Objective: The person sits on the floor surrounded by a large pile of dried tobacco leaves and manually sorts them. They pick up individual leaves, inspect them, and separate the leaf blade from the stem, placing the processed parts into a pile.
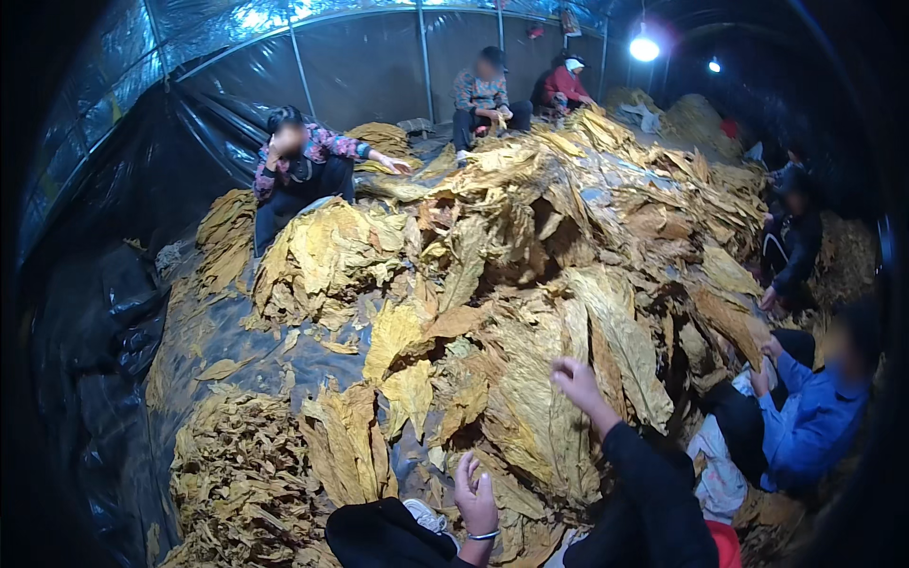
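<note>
Before me lies a large heap of dried tobacco leaves (525, 369), yellow to brown and crumpled. My left hand (476, 497), with a silver bracelet (484, 535) at the wrist, is raised near my knee. Its fingers are apart and nothing shows in them. My right hand (581, 385) reaches over the heap beside a long pale tobacco leaf (625, 341). Its fingers are loosely bent, and no leaf is visible in them; whether it touches the heap is unclear. A flat stack of yellow leaves (348, 444) lies left of my left hand.
A pile of bundled leaves (241, 476) stands at lower left on dark plastic sheeting (319, 362). A person in blue (813, 419) holds a brown leaf (728, 323) on my right. Several other people sit around the heap. A lit bulb (644, 48) hangs at the back.
</note>
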The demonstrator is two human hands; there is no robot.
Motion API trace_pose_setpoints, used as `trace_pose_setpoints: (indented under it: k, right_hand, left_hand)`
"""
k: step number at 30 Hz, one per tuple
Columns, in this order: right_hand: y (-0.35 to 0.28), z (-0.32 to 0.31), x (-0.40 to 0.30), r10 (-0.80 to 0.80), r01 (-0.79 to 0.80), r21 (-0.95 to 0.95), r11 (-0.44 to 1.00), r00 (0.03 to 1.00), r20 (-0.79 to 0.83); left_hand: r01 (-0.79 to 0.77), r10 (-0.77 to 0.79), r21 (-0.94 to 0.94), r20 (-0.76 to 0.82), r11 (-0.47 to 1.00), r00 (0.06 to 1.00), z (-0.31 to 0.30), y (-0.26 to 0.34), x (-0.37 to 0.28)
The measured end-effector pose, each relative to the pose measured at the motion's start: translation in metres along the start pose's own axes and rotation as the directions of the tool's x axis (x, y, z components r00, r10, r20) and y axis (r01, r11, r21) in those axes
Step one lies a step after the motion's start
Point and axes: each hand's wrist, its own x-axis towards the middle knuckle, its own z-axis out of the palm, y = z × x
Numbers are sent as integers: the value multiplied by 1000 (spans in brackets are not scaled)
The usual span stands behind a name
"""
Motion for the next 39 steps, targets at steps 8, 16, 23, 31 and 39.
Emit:
trace_pose_setpoints:
  k: [8, 16, 23, 31, 39]
  right_hand:
    - [46, -4, -143, 14, -47, -139, 989, 974, -228]
    - [99, 2, -145, 251, -260, 21, 965, 906, -341]
    - [108, 20, -145, 140, -196, -128, 972, 926, -351]
    - [98, 29, -148, 111, -186, -192, 964, 931, -347]
    - [78, 44, -156, 38, -122, -232, 965, 941, -336]
  left_hand:
    - [399, -379, -118, 164, 909, 911, -2, -57, -11]
    - [617, -602, 39, 278, 786, 749, 6, -137, -29]
    - [400, -495, 328, 293, 856, 818, 17, -188, -37]
    - [-47, -158, 380, 489, 924, 858, 66, -194, -36]
    - [-51, -231, 511, 473, 858, 850, 75, -207, -30]
